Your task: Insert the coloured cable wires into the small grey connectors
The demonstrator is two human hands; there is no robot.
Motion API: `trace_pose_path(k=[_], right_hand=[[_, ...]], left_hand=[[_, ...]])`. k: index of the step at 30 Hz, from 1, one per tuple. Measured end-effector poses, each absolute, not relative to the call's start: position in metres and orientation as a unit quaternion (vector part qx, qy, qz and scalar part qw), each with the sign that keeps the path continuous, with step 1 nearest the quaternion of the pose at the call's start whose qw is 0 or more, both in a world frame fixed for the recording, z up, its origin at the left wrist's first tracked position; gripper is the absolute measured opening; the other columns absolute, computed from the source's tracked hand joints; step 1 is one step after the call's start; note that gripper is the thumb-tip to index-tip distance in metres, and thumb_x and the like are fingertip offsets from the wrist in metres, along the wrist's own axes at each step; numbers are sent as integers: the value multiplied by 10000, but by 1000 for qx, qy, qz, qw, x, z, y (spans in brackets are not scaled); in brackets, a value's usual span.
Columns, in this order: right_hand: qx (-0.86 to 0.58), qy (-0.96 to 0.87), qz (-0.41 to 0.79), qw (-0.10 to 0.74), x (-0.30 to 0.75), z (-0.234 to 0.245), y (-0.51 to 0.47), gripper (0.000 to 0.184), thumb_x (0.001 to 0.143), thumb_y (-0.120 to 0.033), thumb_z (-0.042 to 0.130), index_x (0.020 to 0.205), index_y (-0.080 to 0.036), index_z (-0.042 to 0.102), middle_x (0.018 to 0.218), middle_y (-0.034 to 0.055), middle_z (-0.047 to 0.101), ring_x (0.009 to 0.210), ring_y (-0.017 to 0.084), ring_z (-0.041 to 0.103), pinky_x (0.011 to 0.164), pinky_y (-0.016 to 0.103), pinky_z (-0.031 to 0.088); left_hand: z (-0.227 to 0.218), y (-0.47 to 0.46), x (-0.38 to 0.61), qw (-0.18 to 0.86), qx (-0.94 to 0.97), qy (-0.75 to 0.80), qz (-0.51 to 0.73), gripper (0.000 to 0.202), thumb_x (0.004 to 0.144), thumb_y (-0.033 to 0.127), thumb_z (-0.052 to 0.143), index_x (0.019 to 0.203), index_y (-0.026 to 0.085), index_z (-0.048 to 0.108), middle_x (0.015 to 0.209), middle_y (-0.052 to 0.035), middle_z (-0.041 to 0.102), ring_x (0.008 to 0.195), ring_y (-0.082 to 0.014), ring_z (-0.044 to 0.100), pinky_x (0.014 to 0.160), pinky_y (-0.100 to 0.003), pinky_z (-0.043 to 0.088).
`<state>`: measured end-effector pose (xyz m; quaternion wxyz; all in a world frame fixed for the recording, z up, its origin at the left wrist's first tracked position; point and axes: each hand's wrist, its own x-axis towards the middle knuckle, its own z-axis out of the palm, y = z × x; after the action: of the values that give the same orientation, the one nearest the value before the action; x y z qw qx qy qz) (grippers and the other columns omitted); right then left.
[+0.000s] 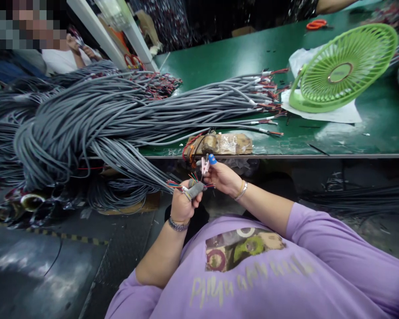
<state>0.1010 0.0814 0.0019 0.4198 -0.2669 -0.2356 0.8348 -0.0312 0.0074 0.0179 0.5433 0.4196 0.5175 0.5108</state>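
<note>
A workbench (236,57) is spanning the upper frame. On it, multicore cables (173,106) are lying from the left to the centre, their ends facing 1 desk fan (341,73) at upper right. Scissors (316,24) are lying behind it, and 1 wooden block (242,144) is sitting at the front edge, centre. Below the block, the left hand (182,204) is holding cable ends (195,190) left of the right hand (224,178); coiled cables (119,193) are lying below the bench, lower left.

green worktable (219,57) | dark grey floor (29,261), glossy patch | yellow-black tape (76,239) | white post (96,33)
</note>
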Motion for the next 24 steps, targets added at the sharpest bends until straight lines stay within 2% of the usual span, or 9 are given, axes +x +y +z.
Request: trace_pose_path(k=[4,9,14,16,19,21,24], right_hand=[[-299,-198,824,439,98,8,81,440,735,-573,720,793,-140,667,616,-27,532,534,64,401,521,200,362],[-293,-196,830,432,97,6,80,476,727,-612,705,791,-143,662,627,-21,543,531,64,406,519,198,370],[-269,-205,863,376,106,0,78,552,780,-705,569,827,-161,651,695,15,595,565,91,475,519,206,396],[-255,-228,877,337,113,-4,77,549,783,-698,570,842,-159,654,745,31,624,610,103,519,554,215,429],[-224,-295,886,279,124,-10,74,511,692,-610,725,894,-144,668,817,46,658,664,113,561,612,236,463],[-214,-356,871,262,129,-10,70,488,615,-503,823,889,-128,674,764,26,650,625,98,546,592,224,444],[-241,-424,828,277,129,-6,65,397,585,-386,860,800,-115,666,666,-12,618,563,69,504,542,198,392]], left_hand=[[15,6,-30,541,416,534,499,307,740,378,713,600,156,555,435,45,517,308,-31,351,327,-173,201],[15,7,-28,541,416,542,491,318,733,379,710,578,160,537,431,43,512,308,-33,350,330,-178,199],[18,3,-27,521,428,548,495,349,739,402,688,545,169,514,425,40,501,307,-38,345,333,-186,205],[16,-1,-29,519,436,552,485,357,739,402,690,534,169,514,428,37,501,309,-39,349,333,-188,208],[11,-6,-32,519,450,556,468,365,741,406,693,525,165,525,434,34,504,313,-41,361,334,-189,214],[7,-8,-33,519,458,559,457,370,747,417,687,525,163,535,440,30,509,317,-44,370,338,-190,222],[3,-10,-33,514,471,565,442,369,748,419,683,523,164,542,443,23,522,325,-50,388,350,-191,250]])
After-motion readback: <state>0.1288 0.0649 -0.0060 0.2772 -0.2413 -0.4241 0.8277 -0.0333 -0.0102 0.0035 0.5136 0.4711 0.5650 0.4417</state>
